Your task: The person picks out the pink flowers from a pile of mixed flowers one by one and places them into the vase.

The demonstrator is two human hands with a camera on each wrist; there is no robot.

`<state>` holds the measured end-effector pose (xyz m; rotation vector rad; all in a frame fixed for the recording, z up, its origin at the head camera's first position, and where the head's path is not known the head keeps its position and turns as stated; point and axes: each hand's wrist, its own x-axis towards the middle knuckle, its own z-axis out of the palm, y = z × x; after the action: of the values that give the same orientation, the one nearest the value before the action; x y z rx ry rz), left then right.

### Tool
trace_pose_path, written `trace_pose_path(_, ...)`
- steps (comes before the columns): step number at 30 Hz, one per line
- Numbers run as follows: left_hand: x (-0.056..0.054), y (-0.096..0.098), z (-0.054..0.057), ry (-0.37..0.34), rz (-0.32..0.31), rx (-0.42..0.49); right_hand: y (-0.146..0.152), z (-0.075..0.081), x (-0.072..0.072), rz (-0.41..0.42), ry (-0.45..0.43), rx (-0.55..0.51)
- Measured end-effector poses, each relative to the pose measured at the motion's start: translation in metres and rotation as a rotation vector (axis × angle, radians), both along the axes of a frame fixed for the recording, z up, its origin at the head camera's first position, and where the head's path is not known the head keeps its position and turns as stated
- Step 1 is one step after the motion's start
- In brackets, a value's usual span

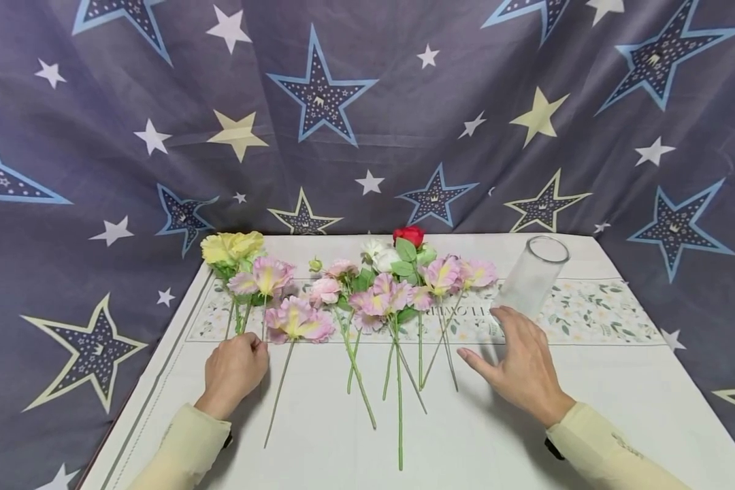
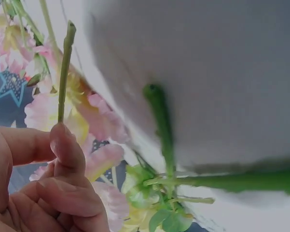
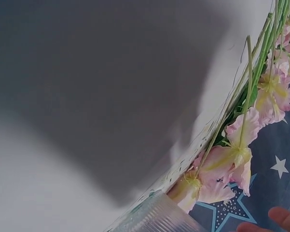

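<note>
My left hand (image 1: 234, 371) is at the left of the table, its thumb and a finger pinching the thin stem (image 2: 65, 72) of a pink-and-yellow artificial flower (image 1: 269, 274). Yellow flowers (image 1: 231, 248) lie just beyond that hand, and another pink flower (image 1: 300, 320) is to its right. On the right side, my right hand (image 1: 523, 367) holds nothing, its thumb and fingers spread. Near its fingertips is a clear glass vase (image 1: 529, 279); ribbed glass (image 3: 157, 215) shows at the bottom of the right wrist view.
Between the hands lie more artificial flowers: pink roses (image 1: 326, 290), white blooms (image 1: 382, 257), a red rose (image 1: 408, 236) and several pink flowers (image 1: 442, 273), stems toward me. A floral-printed band (image 1: 600, 313) crosses the white tablecloth (image 1: 496, 442). A star-patterned curtain (image 1: 392, 75) hangs behind.
</note>
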<state>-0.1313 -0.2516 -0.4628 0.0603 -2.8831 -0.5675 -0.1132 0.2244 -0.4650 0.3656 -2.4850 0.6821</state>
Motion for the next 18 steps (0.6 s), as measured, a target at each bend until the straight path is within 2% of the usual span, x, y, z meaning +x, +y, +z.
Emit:
trace_pose_path(9, -0.001, 0.01, 0.011, 0.139, 0.029, 0.034, -0.004, -0.003, 0.0, -0.007, -0.015, -0.026)
trace_pose_path(18, -0.001, 0.027, 0.019, 0.31, 0.001, 0.076, -0.009, -0.004, 0.0, -0.009, -0.008, -0.043)
